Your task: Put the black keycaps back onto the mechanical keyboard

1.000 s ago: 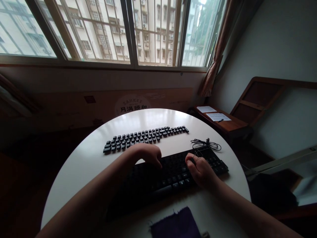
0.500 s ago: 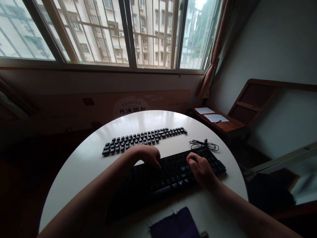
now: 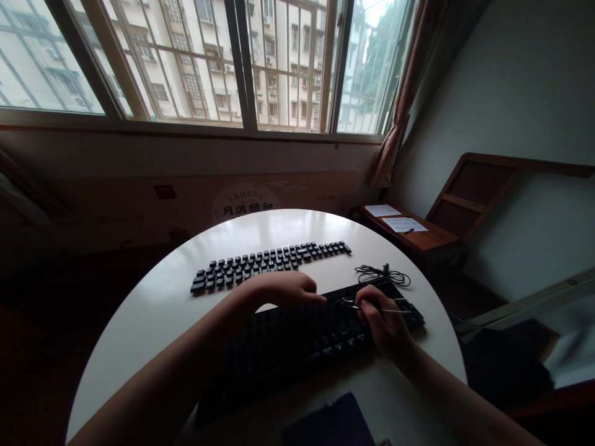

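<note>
Left hand (image 3: 288, 289) at centre, now extended further right over black keyboard (image 3: 297, 337), grip unclear, right hand (image 3: 383, 319) at centre-right, clutching wire tool (image 3: 396, 311), now turned sideways

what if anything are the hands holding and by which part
The right hand grips a wire keycap puller around its middle, its ends showing on both sides. Whether the left hand holds anything cannot be told.
</note>
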A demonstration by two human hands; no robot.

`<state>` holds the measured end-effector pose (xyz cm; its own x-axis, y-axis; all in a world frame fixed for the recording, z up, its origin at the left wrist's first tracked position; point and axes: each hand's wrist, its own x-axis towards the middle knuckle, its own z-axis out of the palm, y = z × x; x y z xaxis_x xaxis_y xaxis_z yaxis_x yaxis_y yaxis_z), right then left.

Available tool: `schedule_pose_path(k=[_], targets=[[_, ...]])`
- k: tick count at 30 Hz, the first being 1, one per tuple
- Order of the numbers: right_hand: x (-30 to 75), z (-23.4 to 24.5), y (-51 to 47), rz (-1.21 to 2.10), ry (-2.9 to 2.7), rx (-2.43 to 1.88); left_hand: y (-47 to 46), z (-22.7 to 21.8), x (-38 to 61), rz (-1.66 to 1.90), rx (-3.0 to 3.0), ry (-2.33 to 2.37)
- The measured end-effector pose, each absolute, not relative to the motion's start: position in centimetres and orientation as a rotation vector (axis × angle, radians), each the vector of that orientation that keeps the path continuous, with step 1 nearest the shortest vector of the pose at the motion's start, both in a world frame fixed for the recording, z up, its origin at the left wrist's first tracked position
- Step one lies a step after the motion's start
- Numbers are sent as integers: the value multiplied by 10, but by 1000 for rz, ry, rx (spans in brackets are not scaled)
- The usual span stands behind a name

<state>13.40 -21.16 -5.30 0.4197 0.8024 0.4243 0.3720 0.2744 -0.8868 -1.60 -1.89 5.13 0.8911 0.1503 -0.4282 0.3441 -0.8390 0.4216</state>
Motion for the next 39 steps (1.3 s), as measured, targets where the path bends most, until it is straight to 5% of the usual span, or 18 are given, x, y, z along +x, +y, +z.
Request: schedule_pose_path(k=[9, 19, 28, 39], targets=[[133, -46, -219, 186, -1578, -1271, -48, 54, -12, -277, 2619, 274], [135, -39, -221, -342, -1523, -1343, -48, 69, -16, -359, 2575, 298], [136, -34, -233, -478, -1490, -1029, -47, 76, -25, -386, 2578, 200], [135, 4, -225, -602, -1896, -1423, -53, 87, -30, -375, 2435, 40]])
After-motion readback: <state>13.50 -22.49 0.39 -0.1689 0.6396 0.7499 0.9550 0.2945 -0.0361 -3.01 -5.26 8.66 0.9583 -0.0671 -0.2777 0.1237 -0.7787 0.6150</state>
